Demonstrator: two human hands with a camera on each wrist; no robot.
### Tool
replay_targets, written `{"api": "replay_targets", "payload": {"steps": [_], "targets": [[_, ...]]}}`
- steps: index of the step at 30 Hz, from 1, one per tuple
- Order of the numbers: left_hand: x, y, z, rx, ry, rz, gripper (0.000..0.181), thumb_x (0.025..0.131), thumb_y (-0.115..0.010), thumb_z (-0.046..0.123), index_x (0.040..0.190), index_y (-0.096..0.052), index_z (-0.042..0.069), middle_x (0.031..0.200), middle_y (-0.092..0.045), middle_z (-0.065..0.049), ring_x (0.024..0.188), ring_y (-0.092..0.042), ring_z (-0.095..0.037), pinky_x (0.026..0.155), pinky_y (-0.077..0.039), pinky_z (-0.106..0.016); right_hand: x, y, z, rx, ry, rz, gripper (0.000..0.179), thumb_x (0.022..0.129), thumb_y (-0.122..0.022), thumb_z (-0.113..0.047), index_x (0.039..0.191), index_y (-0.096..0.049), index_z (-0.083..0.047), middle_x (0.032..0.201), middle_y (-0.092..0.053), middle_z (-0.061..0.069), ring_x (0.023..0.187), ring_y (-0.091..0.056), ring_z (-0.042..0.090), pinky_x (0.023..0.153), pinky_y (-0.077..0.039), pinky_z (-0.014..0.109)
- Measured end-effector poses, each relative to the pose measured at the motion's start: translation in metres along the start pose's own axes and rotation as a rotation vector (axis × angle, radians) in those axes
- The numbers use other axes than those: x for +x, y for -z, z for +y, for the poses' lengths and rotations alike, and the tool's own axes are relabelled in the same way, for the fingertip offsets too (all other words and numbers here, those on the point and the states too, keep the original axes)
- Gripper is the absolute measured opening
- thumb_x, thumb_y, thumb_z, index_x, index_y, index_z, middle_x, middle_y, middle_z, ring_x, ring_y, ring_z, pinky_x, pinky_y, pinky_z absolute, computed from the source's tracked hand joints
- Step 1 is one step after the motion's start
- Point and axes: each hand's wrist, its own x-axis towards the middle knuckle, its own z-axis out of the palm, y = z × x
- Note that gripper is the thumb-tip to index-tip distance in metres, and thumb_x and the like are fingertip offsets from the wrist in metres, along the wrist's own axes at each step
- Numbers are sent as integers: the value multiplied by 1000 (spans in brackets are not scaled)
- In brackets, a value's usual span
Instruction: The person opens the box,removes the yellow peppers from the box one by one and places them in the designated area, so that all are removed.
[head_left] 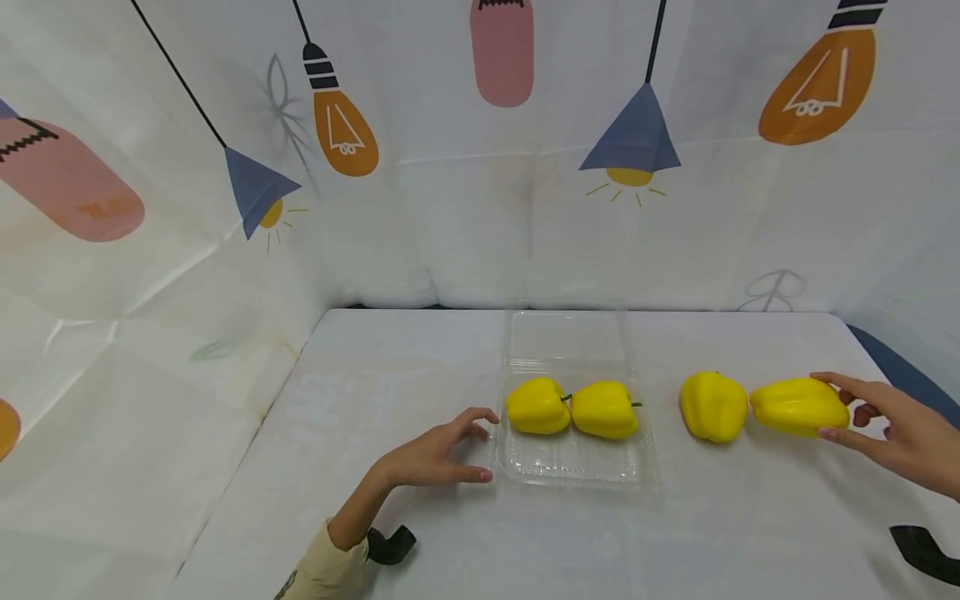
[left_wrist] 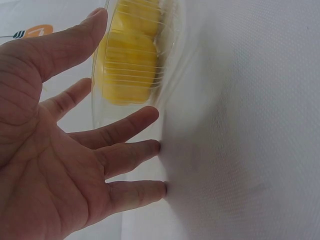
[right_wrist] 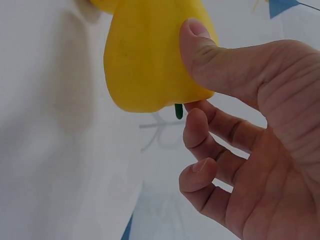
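Observation:
A clear plastic clamshell box [head_left: 540, 462] lies with its lid folded back on the white table. Side by side inside are two yellow bell peppers [head_left: 536, 406] with dark green stems. My left hand [head_left: 438, 457] is at the box's left side, thumb and fingers spread, fingertips near its wall. In the left wrist view this hand [left_wrist: 55, 135] grips nothing, and the peppers show through the ribbed wall. To the right of the box, my right hand [head_left: 911, 433] pinches a yellow bell pepper [right_wrist: 155, 60] by its stem end, thumb on one side, fingers opposite.
Another yellow bell pepper [head_left: 712, 407] lies between the box and the held one. Behind the table hangs a white cloth [head_left: 450, 233] printed with lamps and bulbs. Black straps [head_left: 392, 546] extend near both wrists. A blue surface [head_left: 907, 371] shows past the table's right edge.

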Motion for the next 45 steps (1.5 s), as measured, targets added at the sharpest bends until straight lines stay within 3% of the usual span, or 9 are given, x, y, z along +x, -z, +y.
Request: {"api": "replay_targets", "payload": {"steps": [8, 17, 23, 26, 31, 35, 40, 42, 45], "targets": [[-1, -2, 0, -3, 15, -5, 71, 84, -69, 43, 139, -28, 28, 130, -54, -4, 126, -42, -21, 105, -31, -51, -2, -10, 10, 36, -37, -52, 77, 70, -83, -23, 130, -43, 2, 99, -51, 22, 72, -46, 24, 52, -41, 19], [0, -2, -1, 0, 5, -3, 71, 83, -69, 43, 139, -28, 28, 130, -54, -4, 126, -43, -20, 105, -31, -51, -5, -19, 15, 49, 22, -38, 77, 65, -85, -13, 130, -46, 2, 98, -56, 18, 65, -39, 3, 54, -43, 17], [0, -2, -1, 10, 7, -3, 71, 83, -69, 43, 139, -28, 29, 130, -54, -4, 126, -43, -20, 105, -31, -51, -7, -20, 14, 51, 64, -34, 80, 63, -85, -8, 132, -46, 1, 109, -55, 21, 68, -37, 1, 55, -43, 18], [-1, -2, 0, 8, 9, -3, 71, 83, -70, 43, 139, -28, 29, 130, -54, -4, 126, -43, -20, 105, -31, -51, -7, -20, 10, 41, 54, -50, 80, 66, -85, -11, 133, -44, 3, 117, -52, 25, 72, -39, 7, 56, -41, 22], [-1, -2, 0, 3, 11, -3, 71, 83, -69, 43, 139, -28, 29, 129, -54, -4, 126, -43, -22, 104, -31, -52, -2, -20, 1, 57, -53, -74, 75, 77, -78, -30, 134, -43, 4, 114, -51, 28, 78, -44, 25, 52, -36, 23], [-1, -2, 1, 2, 6, -3, 71, 83, -69, 43, 139, -28, 29, 129, -55, -4, 126, -43, -22, 104, -30, -52, 0, -19, -4, 72, -105, -76, 72, 80, -74, -37, 132, -44, 3, 117, -50, 28, 82, -46, 31, 55, -41, 33], [-1, -1, 1, 2, 5, -4, 71, 83, -70, 43, 139, -28, 28, 129, -55, -5, 126, -43, -22, 105, -30, -51, 1, -18, -10, 94, -102, -88, 66, 83, -72, -35, 130, -41, -1, 122, -46, 27, 88, -46, 36, 62, -43, 55], [-1, -1, 1, 4, 3, -3, 71, 84, -69, 42, 139, -28, 28, 129, -55, -5, 126, -43, -22, 105, -30, -52, 2, -19, -12, 106, -84, -79, 63, 83, -72, -32, 129, -41, -1, 121, -45, 26, 89, -46, 36, 64, -42, 58], [-1, 0, 2, 7, -3, -1, 71, 84, -69, 42, 139, -27, 28, 129, -55, -5, 125, -43, -22, 105, -30, -51, 4, -20, -14, 120, -54, -63, 61, 83, -73, -26, 129, -41, -2, 122, -46, 26, 89, -46, 36, 63, -44, 53]]}}
